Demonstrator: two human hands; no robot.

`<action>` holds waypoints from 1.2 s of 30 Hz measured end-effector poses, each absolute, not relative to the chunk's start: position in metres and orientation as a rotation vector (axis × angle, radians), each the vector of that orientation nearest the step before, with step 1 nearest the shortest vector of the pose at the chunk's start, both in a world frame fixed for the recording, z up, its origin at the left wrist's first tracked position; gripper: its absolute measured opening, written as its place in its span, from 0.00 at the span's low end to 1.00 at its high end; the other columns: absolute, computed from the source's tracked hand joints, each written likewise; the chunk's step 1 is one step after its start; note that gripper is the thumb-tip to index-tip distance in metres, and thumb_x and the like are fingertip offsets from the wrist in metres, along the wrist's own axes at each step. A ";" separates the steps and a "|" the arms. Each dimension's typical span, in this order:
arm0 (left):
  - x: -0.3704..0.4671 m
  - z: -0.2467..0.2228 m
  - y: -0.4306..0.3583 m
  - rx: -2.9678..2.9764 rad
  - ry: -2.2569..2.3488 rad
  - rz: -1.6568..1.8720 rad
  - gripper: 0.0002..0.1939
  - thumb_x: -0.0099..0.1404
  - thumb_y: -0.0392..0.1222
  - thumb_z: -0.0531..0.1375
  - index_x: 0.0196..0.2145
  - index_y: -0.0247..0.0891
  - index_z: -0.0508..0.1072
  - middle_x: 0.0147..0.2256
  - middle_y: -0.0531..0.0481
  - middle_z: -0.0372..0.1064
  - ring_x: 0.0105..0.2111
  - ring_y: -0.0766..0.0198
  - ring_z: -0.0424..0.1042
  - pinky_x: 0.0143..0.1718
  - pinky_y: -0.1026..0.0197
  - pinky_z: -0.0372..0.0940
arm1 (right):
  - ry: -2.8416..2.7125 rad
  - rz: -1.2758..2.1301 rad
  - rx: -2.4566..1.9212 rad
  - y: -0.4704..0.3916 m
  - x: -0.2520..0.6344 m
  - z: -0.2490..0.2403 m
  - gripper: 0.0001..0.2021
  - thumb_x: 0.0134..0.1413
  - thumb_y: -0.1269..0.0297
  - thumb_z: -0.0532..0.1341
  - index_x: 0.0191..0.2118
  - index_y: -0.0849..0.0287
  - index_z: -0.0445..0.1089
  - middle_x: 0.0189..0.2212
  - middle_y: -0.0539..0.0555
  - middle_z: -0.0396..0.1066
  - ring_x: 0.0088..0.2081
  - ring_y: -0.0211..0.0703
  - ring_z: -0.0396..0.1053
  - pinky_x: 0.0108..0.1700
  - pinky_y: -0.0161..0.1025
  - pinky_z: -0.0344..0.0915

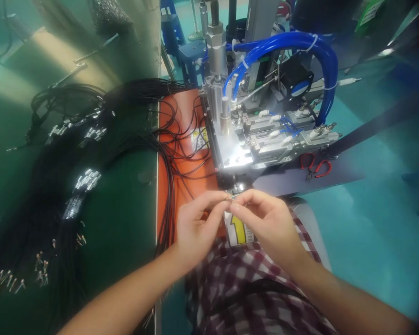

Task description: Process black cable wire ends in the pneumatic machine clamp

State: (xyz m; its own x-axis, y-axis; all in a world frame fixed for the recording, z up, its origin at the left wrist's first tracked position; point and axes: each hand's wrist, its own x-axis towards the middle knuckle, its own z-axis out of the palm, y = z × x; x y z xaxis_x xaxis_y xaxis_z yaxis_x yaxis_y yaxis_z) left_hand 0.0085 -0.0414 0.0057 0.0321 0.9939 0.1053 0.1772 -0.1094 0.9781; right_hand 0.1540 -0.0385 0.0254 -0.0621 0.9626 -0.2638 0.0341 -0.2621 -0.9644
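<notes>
My left hand and my right hand meet just in front of the machine, fingertips pinched together. Between them show the ends of thin coloured wires, mostly covered by the fingers. Right behind the fingertips is a small metal part at the front of the machine. A label with a yellow arrow lies below my hands. Black cables run over the orange base to the left of my left hand.
Bundles of black cables with metal connectors and bare wire ends lie on the green table at left. Red-handled pliers rest right of the machine. Thick blue hoses arch above it.
</notes>
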 end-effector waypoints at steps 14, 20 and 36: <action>0.011 0.023 -0.038 1.060 1.266 1.049 0.06 0.56 0.39 0.66 0.30 0.33 0.77 0.20 0.53 0.70 0.18 0.71 0.65 0.20 0.68 0.63 | -1.378 1.249 -1.392 -0.046 0.155 0.015 0.05 0.55 0.65 0.61 0.30 0.59 0.69 0.25 0.51 0.71 0.23 0.38 0.66 0.25 0.35 0.62; 0.008 0.022 -0.039 1.118 1.240 1.050 0.04 0.57 0.38 0.65 0.31 0.35 0.78 0.22 0.52 0.71 0.18 0.72 0.65 0.22 0.69 0.64 | -1.403 1.393 -1.379 -0.035 0.176 0.024 0.06 0.53 0.62 0.63 0.33 0.59 0.73 0.24 0.50 0.70 0.23 0.37 0.63 0.23 0.34 0.59; 0.007 0.020 -0.034 1.458 1.130 0.940 0.02 0.59 0.34 0.63 0.29 0.34 0.76 0.27 0.49 0.74 0.28 0.66 0.72 0.31 0.67 0.67 | -1.582 1.719 -1.178 -0.003 0.198 0.025 0.04 0.51 0.68 0.63 0.27 0.60 0.74 0.25 0.49 0.71 0.28 0.37 0.67 0.29 0.34 0.63</action>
